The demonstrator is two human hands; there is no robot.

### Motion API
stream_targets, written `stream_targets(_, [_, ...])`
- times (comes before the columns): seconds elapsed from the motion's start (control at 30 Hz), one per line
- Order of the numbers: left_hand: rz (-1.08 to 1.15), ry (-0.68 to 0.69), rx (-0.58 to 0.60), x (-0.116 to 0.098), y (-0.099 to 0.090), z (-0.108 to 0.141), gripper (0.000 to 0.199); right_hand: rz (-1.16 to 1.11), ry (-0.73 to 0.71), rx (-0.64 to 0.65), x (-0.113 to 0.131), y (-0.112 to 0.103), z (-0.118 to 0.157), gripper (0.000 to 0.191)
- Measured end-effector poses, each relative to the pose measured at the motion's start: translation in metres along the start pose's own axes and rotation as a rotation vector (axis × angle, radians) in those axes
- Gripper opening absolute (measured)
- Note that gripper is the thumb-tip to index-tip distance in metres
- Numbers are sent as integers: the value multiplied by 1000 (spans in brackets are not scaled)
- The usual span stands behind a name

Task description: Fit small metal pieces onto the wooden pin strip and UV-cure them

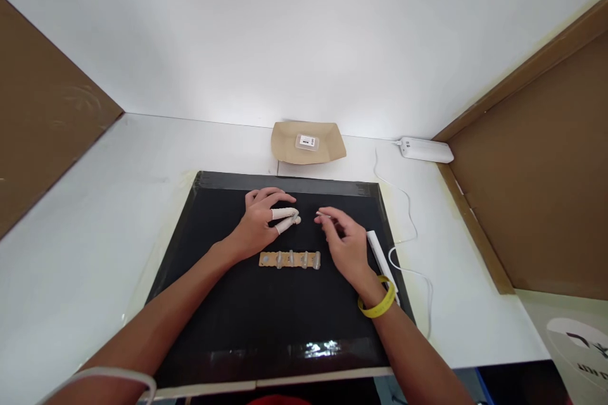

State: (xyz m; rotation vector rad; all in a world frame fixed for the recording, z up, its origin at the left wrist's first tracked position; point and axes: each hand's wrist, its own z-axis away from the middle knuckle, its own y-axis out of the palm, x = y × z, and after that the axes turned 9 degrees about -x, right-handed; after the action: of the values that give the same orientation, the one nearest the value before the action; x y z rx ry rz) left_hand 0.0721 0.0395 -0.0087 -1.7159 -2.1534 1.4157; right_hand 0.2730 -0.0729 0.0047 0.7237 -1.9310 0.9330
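My left hand (256,224) is over the black mat, with white finger cots on its thumb and index finger. Those two fingertips pinch a small pale piece (297,219), too small to name. Opposite it, my right hand (349,248) is closed, thumb against fingers, around a thin whitish bit (323,214) whose kind I cannot make out. A gap separates the two hands. Below them, flat on the mat, lies a tan strip (272,260) with several clear, tube-like pieces set across it and a round greyish spot at its left end.
The black mat (266,310) is taped to a white table. Behind it stands a cardboard tray (282,145) holding a small clear labelled box (307,142). A white bar (380,256) lies by my right wrist. A white cable (409,202) runs near a power strip (426,150).
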Motion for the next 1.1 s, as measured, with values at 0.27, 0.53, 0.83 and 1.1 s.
stream_targets(0.27, [40, -80, 7, 2, 1, -2, 9, 46, -116, -79, 5, -4, 2, 22])
stream_targets(0.53, [38, -82, 33, 0, -1, -2, 7, 113, -113, -79, 4, -2, 7, 26])
stream_targets(0.83, [9, -8, 31, -3, 1, 1, 10, 145, -503, -18, 7, -6, 4, 28])
stream_targets(1.1, [22, -19, 35, -4, -2, 1, 12, 113, -387, 53, 9, -4, 2, 22])
